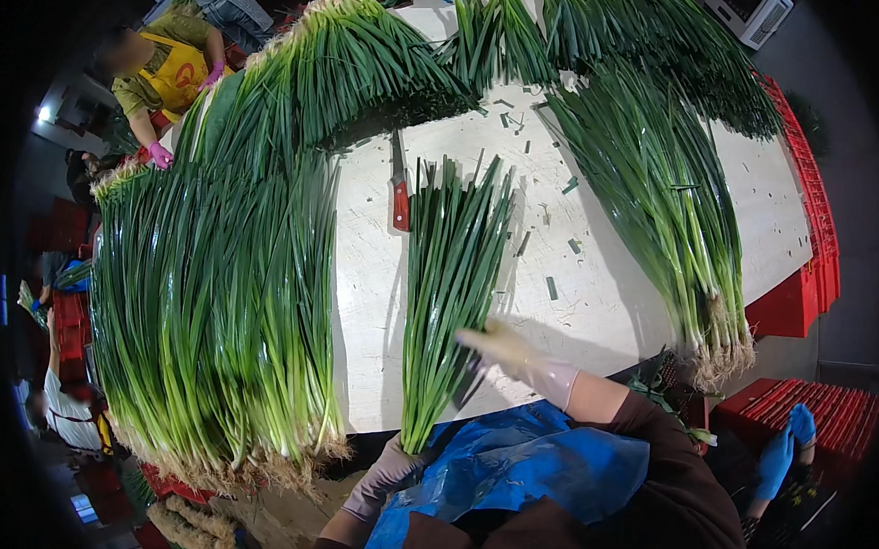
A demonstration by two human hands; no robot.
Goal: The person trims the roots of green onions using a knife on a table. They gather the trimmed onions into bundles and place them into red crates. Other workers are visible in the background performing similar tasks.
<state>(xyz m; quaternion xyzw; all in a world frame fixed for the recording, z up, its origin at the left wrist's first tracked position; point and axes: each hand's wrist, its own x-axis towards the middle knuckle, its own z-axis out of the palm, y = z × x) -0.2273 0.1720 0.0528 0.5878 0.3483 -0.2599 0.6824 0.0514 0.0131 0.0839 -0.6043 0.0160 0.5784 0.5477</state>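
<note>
My left hand (pixel 395 467), in a pale glove, grips the base of a bunch of long green allium stalks (pixel 450 289). Its leaves point away from me across the white tabletop (pixel 598 294), and the fist hides the root end. My right hand (pixel 513 353), gloved and blurred by motion, is at the right edge of this bunch with its fingers extended and nothing held in it. Just beyond the leaf tips, to the left, a knife with a red handle (pixel 401 205) lies on the table. A blue plastic apron (pixel 505 465) covers my front.
A wide row of rooted stalks (pixel 213 303) fills the left side. Another bunch (pixel 660 202) lies right, roots over the edge; more heaps (pixel 389 62) line the far side. Leaf scraps (pixel 551 288) dot the table. Red crates (pixel 805 294) stand right. A pink-gloved person (pixel 163 69) works far left; blue-gloved hands (pixel 786 446) show right.
</note>
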